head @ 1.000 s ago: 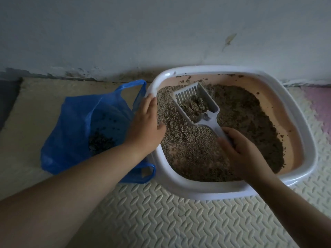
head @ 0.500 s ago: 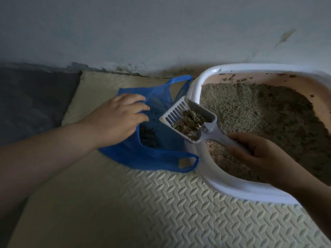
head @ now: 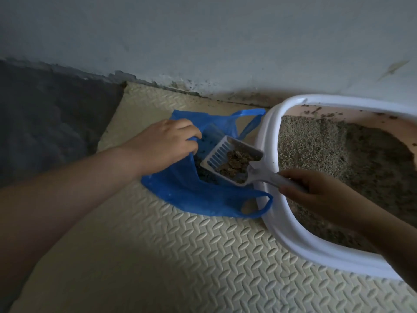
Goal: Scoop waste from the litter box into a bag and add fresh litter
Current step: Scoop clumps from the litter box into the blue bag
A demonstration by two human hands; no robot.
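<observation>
head view, looking down at the floor by a wall. right hand (head: 316, 193) has its fingers curled round the handle of the grey slotted scoop (head: 232, 162); the handle crosses the near-left rim of the litter box (head: 291, 233). the scoop pan sits outside the box, over the mouth of the blue bag (head: 198, 195), roughly level, slotted end pointing away from the box. a pile of brown clumped waste (head: 237, 162) lies in the pan. dark waste shows inside the bag under the scoop. left hand (head: 162, 145) has its fingers curled on the far-left edge of the bag mouth, pinching the plastic and holding it open. the bag lies on the cream foam mat (head: 180, 256), just beside the box, 1 handle loop touching the box wall. the box holds grey-brown litter (head: 327, 150), darker toward the right, with bare peach wall at the back.
</observation>
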